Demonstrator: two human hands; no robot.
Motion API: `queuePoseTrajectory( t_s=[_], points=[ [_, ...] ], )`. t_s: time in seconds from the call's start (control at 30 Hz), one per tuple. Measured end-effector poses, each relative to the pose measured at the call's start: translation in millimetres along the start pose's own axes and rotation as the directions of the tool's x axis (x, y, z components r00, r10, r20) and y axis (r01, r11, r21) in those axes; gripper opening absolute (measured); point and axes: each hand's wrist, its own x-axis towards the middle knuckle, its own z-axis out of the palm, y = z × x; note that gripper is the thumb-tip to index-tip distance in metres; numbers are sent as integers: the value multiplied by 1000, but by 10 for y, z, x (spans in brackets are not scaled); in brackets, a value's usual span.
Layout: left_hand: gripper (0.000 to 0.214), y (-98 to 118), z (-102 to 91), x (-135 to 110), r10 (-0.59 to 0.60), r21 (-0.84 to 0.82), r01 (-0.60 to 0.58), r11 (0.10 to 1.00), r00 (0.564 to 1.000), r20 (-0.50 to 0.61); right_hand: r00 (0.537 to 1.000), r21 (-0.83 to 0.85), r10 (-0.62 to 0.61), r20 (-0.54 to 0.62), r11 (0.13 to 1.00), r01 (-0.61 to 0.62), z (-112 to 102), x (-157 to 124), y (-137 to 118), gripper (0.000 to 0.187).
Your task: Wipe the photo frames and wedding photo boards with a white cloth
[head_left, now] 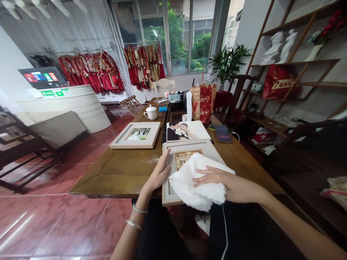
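A white-framed picture (pixel 187 148) lies flat at the near edge of the wooden table (pixel 127 169), overhanging it slightly. My left hand (pixel 158 174) rests open against the frame's left edge, fingers stretched along it. My right hand (pixel 217 179) lies flat, fingers spread, on a white cloth (pixel 196 187) that covers the frame's lower right part.
Another framed photo (pixel 136 135) lies to the left and an unframed print (pixel 187 130) behind. A phone (pixel 223 133), a white teapot (pixel 150 112), a tea tray (pixel 176 104) and a red bag (pixel 203 103) stand farther back. Shelves (pixel 295 72) fill the right wall.
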Motion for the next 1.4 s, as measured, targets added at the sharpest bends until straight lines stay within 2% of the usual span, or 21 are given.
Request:
queuePoseTrajectory(
  t_s=[0.1, 0.17, 0.27, 0.33, 0.4, 0.53, 0.63, 0.7, 0.77, 0.83, 0.87, 0.97, 1.03, 1.1, 1.17, 1.27, 1.4],
  points=[
    [57, -11, -14, 3, 20, 26, -21, 999, 1000, 16, 995, 51, 87, 41, 995, -89, -144, -201, -28, 41],
    [54, -15, -23, 9, 39, 56, -40, 998, 999, 24, 984, 11, 177, 6, 984, -177, -222, -250, 73, 42],
    [45, -7, -29, 17, 64, 95, -66, 993, 998, 24, 931, -118, 313, -185, 934, -337, -232, -149, 282, 46],
    [42, 7, -28, 18, 63, 110, -65, 992, 998, 19, 891, -195, 331, -311, 895, -401, -158, 7, 335, 51],
    [42, 21, -23, 14, 49, 115, -50, 992, 999, 12, 882, -236, 313, -352, 882, -407, -41, 172, 260, 53],
    [44, 33, -10, 3, 3, 96, -2, 995, 1000, -12, 927, -193, 259, -271, 929, -316, 184, 313, -131, 58],
    [45, 31, -3, 0, -30, 58, 32, 998, 999, -33, 976, -115, 134, -174, 981, -155, 240, 246, -381, 63],
    [45, 27, 0, 1, -38, 49, 39, 998, 999, -31, 998, -42, -2, -66, 999, -1, 220, 180, -467, 62],
    [44, 24, 1, 2, -35, 54, 36, 998, 999, -24, 992, 36, -120, 43, 992, 119, 181, 118, -501, 59],
    [47, 19, -3, 3, -20, 59, 21, 998, 1000, -9, 986, 74, -144, 89, 988, 138, 147, 51, -491, 55],
    [49, 15, -7, 5, -9, 59, 9, 998, 1000, 1, 991, 67, -107, 74, 992, 102, 136, 10, -469, 54],
    [54, -2, -20, 12, 19, 55, -20, 998, 1000, 20, 992, -27, 120, -41, 992, -121, 108, -137, -304, 52],
    [55, -14, -27, 17, 29, 54, -31, 998, 999, 26, 951, -122, 269, -154, 950, -288, 72, -224, -103, 53],
    [56, -24, -30, 20, 37, 55, -38, 998, 999, 31, 896, -215, 350, -272, 886, -411, 8, -257, 149, 55],
    [58, -29, -32, 21, 41, 54, -43, 998, 999, 35, 857, -272, 355, -373, 841, -467, -78, -210, 413, 59],
    [60, -29, -35, 18, 41, 54, -43, 998, 998, 38, 834, -333, 271, -481, 823, -460, -210, 6, 745, 56],
    [60, -15, -45, 8, 40, 60, -42, 997, 998, 42, 778, -349, 192, -598, 811, -469, -297, 362, 970, 54]
  ],
)
